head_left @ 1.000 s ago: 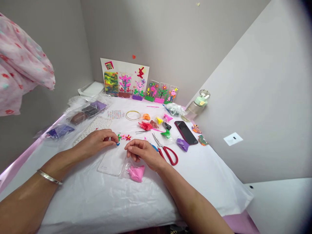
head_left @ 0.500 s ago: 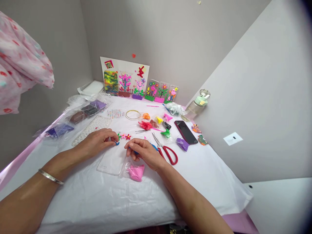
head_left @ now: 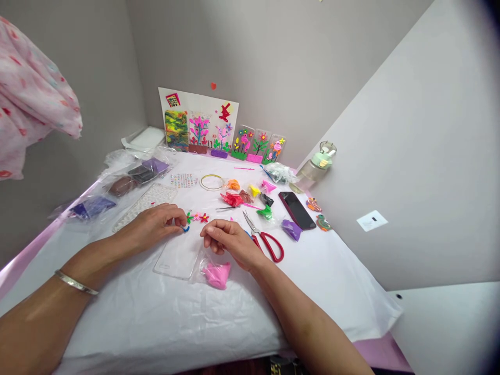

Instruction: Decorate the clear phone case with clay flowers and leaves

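My left hand rests over the upper left of a clear phone case, thumb and fingers pinched at a small curved strip of blue clay. Close by, at the case's top edge, lie clay flowers: a green one, a pink one and a red one. To the right of the case my right hand hovers with its fingers curled in. Blue clay showed between them a moment ago; now the fingers hide it. A bag of pink clay lies below this hand.
Red-handled scissors and a phone lie to the right. Several small clay bags surround a green one. A bottle stands at the back right. Decorated clear panels lean at the wall. A textured clear sheet lies left.
The view has shifted slightly. My left fingertips have drawn back a little, so more of the blue strip shows. My right fingers have turned, covering the blue clay seen before.
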`<state>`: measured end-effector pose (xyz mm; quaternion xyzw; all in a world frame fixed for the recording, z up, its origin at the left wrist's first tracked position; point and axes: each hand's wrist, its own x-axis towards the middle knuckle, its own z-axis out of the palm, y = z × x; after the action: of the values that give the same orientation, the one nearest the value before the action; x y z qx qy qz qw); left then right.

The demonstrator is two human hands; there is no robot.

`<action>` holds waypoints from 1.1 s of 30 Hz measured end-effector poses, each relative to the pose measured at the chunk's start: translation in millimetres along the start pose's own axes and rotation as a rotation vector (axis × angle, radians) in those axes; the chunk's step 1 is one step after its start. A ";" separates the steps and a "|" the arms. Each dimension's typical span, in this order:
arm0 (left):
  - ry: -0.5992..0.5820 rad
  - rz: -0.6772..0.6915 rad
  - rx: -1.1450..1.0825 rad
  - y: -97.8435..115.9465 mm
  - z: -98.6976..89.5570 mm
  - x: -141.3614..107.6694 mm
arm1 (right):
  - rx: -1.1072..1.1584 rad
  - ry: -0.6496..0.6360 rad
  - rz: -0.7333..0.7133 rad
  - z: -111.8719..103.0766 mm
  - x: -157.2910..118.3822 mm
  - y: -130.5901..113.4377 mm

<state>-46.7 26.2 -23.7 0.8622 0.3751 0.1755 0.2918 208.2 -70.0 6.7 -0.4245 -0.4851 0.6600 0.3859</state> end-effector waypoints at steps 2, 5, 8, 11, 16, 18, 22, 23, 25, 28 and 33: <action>-0.002 -0.001 0.001 0.6 0.0 -0.1 | -0.010 0.016 0.010 0.3 -0.3 -1.0; -0.013 0.000 -0.002 1.8 -0.7 0.4 | -0.040 0.030 0.025 0.6 -1.2 -2.5; -0.031 -0.002 -0.013 1.6 -1.3 0.9 | -0.067 0.072 0.026 0.8 -1.5 -3.4; -0.041 -0.011 -0.023 -0.9 -0.8 1.0 | -0.091 0.122 0.013 1.7 -0.8 -4.2; -0.027 -0.025 -0.029 -5.3 0.3 1.8 | -0.075 0.116 0.012 3.4 -0.4 -5.9; -0.025 -0.021 -0.033 -5.3 -0.1 1.8 | -0.064 0.119 0.001 3.6 -0.8 -6.3; -0.012 -0.027 -0.039 -1.8 -0.8 0.5 | -0.050 0.098 -0.014 3.4 -1.5 -4.9; -0.006 -0.033 -0.040 -0.4 -0.8 0.0 | -0.042 0.091 -0.014 3.2 -1.4 -4.1; 0.006 -0.043 -0.045 2.6 -0.8 -0.6 | -0.013 0.082 -0.014 2.4 -1.0 -2.4; 0.017 -0.055 -0.051 6.9 -1.8 -0.8 | 0.033 0.088 -0.006 0.6 0.3 0.4; 0.037 -0.057 -0.073 16.9 -4.1 -2.5 | 0.073 0.080 -0.012 -2.0 2.2 4.1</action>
<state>-41.4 16.6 -10.0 0.8364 0.3983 0.1967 0.3210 208.9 -68.4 1.9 -0.4334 -0.4473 0.6573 0.4242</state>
